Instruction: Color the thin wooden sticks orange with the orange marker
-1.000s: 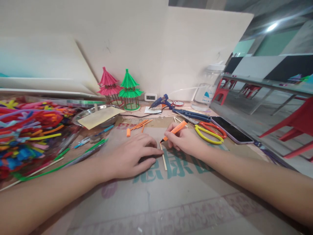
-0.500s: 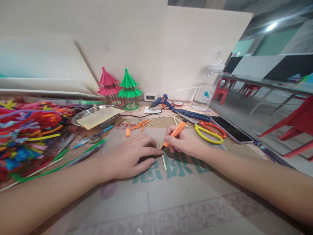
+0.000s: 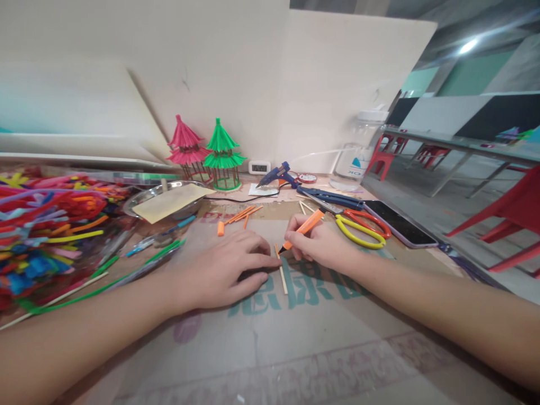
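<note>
An orange marker is gripped in my right hand, its dark tip against the upper part of a thin wooden stick. The stick's upper end is orange, while its lower part is plain pale wood. My left hand rests palm down on the sheet with fingers stretched out, the index fingertip touching the stick. Beyond that hand stands the orange marker cap, beside several orange-coloured sticks. A few plain sticks lie past my right hand.
Colourful pipe cleaners pile up at left, near a metal dish with yellow paper on it. Pink and green model pavilions stand behind. A glue gun, pliers, scissors, phone and bottle line the right.
The marker tip has shifted slightly up along the stick, away from my left fingertip, with my right hand tilting a little. My left hand stays in place.
</note>
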Demonstrator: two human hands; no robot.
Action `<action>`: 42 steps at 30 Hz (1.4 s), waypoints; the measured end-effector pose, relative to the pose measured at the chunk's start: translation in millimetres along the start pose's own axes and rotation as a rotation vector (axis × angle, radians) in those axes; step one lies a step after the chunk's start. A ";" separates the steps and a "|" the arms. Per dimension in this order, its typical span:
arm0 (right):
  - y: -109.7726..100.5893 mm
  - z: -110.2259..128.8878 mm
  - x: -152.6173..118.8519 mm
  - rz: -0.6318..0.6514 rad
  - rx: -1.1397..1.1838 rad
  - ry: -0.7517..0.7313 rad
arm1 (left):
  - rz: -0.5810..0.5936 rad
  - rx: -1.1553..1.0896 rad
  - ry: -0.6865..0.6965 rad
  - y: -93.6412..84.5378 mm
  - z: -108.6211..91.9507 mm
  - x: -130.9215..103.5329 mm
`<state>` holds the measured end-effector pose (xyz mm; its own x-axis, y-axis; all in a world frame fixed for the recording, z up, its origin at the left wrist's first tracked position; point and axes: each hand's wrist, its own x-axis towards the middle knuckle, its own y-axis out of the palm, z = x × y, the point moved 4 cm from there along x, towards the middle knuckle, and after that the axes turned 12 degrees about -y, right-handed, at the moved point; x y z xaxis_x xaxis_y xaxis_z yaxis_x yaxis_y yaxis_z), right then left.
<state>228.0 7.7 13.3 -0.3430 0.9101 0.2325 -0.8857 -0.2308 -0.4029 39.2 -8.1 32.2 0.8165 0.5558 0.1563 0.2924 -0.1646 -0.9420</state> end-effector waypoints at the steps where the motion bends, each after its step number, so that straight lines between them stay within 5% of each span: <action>1: 0.0 -0.1 -0.2 0.007 0.009 0.005 | 0.000 -0.003 -0.001 -0.2 0.0 0.0; 13: 6.7 -2.7 2.3 -0.001 0.039 0.002 | -0.004 -0.024 -0.066 -1.4 0.0 -5.2; 18: 1.9 4.7 0.4 -0.125 0.088 -0.155 | -0.022 -0.018 -0.104 -2.4 0.5 -6.7; 27: 13.7 9.7 -6.1 0.087 -0.300 -0.281 | -0.145 0.024 -0.138 -2.8 2.7 -4.0; 33: 11.1 7.1 -7.0 0.069 -0.228 -0.256 | -0.226 0.048 -0.256 2.4 16.7 -2.9; 42: 6.7 4.5 -9.4 0.007 -0.197 -0.273 | -0.142 -0.068 -0.206 5.4 18.5 3.1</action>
<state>223.9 -3.9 12.4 -0.4439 0.7770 0.4464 -0.8143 -0.1418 -0.5629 34.1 7.8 22.1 0.6481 0.7306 0.2151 0.4356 -0.1239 -0.8916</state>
